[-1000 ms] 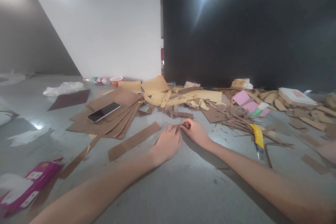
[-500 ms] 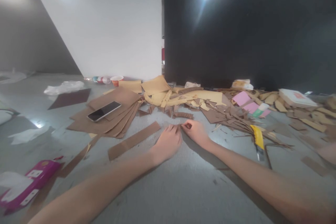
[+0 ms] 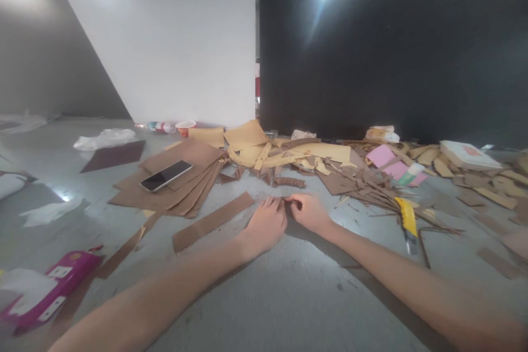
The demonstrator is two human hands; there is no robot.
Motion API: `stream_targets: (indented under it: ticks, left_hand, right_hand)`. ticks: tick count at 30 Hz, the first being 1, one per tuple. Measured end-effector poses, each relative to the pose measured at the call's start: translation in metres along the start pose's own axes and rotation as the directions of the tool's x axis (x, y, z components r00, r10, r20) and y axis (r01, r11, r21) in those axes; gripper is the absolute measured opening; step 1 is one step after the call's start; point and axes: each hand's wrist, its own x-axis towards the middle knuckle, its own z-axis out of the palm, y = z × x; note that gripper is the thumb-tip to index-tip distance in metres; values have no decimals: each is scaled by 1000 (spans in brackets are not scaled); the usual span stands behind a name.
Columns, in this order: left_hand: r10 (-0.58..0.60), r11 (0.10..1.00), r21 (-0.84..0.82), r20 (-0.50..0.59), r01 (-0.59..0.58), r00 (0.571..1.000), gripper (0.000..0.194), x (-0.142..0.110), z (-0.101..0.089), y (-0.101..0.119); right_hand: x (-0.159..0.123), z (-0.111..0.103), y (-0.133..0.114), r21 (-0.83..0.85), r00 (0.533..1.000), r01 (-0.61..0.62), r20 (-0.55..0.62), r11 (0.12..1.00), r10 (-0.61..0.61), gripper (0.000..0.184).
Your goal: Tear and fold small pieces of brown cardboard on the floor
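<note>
In the middle of the table my left hand point(image 3: 267, 224) is closed with its fingers bent down over a small piece of brown cardboard, mostly hidden under them. The thumb and forefinger of my right hand point(image 3: 311, 212) pinch the other end of that piece; only a dark sliver shows between the two hands. A long brown cardboard strip point(image 3: 212, 222) lies just left of my left hand. Beyond my fingertips stand several folded cardboard pieces point(image 3: 266, 175) and a ridged, curved strip point(image 3: 289, 182).
A phone point(image 3: 165, 176) rests on stacked brown sheets point(image 3: 193, 162). Cardboard scraps point(image 3: 363, 190) spread to the right, with a yellow cutter point(image 3: 406, 217) and a glue stick point(image 3: 410, 174). A purple wipes pack point(image 3: 74, 272) lies front left. Another person's hand point(image 3: 517, 242) shows at the right edge.
The view shifts slightly. My right hand's fingers have moved a little around the small piece, with the gap between thumb and forefinger changing shape. My left hand stays in place.
</note>
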Motion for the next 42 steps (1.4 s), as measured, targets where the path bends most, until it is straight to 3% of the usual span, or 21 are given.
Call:
stream_targets:
  ticks: [7,12,19,29,35,42]
  left_hand:
    - [-13,1000,4,13,13,1000,33,-1,-3,1]
    - [23,1000,16,64,-24,998,32,-1,-9,2]
    - [-46,998,-42,31,47,998,33,2,-3,2]
    - [-14,1000,-24,11,14,1000,35,1,2,2]
    - [18,998,52,83,-22,996,33,2,0,3]
    - [-13,999,-30,-2,13,1000,34,1,9,0]
  right_hand:
    - [0,1,1,-56,998,-58,-38,997,56,33]
    - [1,3,3,-22,999,-30,-23,999,29,34]
    - [-2,2,5,34,1000,7,-20,999,-6,34]
    - [-4,-1,-3,-146,999,24,47,989,-17,32]
    - [-4,-2,-4,-166,997,60,56,984,-51,30]
    - [-5,0,0,-111,998,53,21,992,-51,33]
